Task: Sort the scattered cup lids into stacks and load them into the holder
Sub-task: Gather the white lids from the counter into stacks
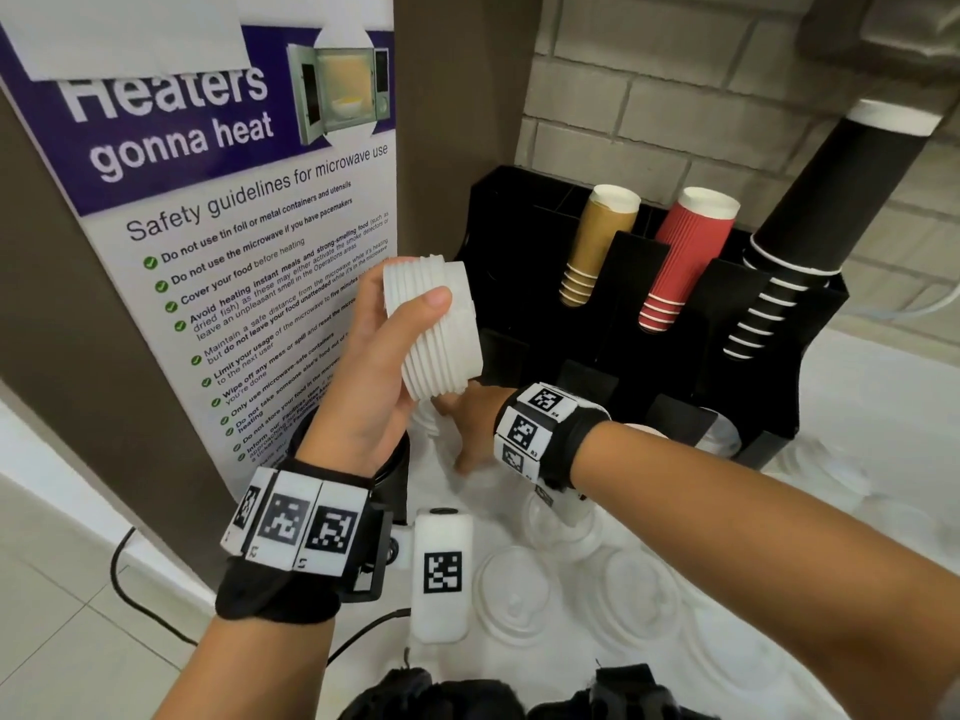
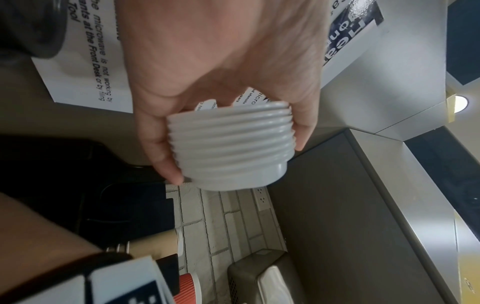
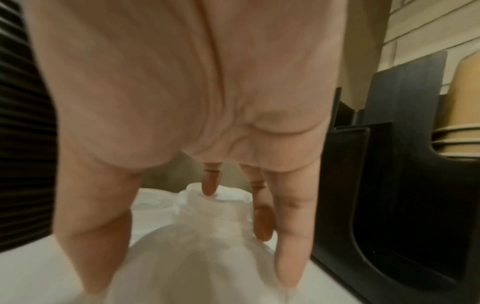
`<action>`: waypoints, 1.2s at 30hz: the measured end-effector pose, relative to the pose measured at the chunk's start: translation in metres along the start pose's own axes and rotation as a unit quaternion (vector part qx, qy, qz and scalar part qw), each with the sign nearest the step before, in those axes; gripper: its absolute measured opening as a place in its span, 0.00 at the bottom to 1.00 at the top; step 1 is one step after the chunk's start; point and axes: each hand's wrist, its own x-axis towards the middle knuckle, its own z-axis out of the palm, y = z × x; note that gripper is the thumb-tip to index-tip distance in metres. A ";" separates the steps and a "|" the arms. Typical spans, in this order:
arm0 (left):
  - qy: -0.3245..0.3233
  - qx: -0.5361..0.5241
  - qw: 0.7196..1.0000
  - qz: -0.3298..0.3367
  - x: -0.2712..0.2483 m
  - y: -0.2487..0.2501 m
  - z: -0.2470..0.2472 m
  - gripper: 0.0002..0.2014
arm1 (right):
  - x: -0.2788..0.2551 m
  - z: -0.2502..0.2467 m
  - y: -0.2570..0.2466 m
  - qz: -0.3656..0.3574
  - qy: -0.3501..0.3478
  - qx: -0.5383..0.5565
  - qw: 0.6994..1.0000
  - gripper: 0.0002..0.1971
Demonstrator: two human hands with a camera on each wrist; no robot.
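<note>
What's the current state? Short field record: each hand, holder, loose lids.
left hand: grips a stack of white lids, raised beside the holder
right hand: fingers spread around a stack of clear lids on the counter; grasp not certain
holder: black; tan cups, red cups, black cups in its slots
loose clear lids: scattered on the counter

Even, soft indoor light fills the head view, sharp at centre and bowed at the edges. Both wrist views are dimmer and smeared, the right one blurriest, its fingers soft-edged.
</note>
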 end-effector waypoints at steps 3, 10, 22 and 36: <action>0.002 -0.003 1.000 0.001 0.000 0.002 0.001 0.36 | 0.001 -0.003 0.004 0.012 -0.029 0.014 0.999 0.51; 0.000 0.013 1.000 0.001 -0.001 -0.001 0.003 0.33 | -0.024 -0.028 0.033 0.002 -0.015 0.125 0.992 0.44; -0.026 0.026 0.999 -0.029 -0.003 -0.015 0.013 0.31 | -0.110 -0.025 0.060 -0.192 0.275 0.666 0.667 0.26; -0.048 0.035 0.998 -0.032 -0.007 -0.023 0.023 0.31 | -0.122 -0.016 0.040 -0.219 0.315 0.619 0.685 0.27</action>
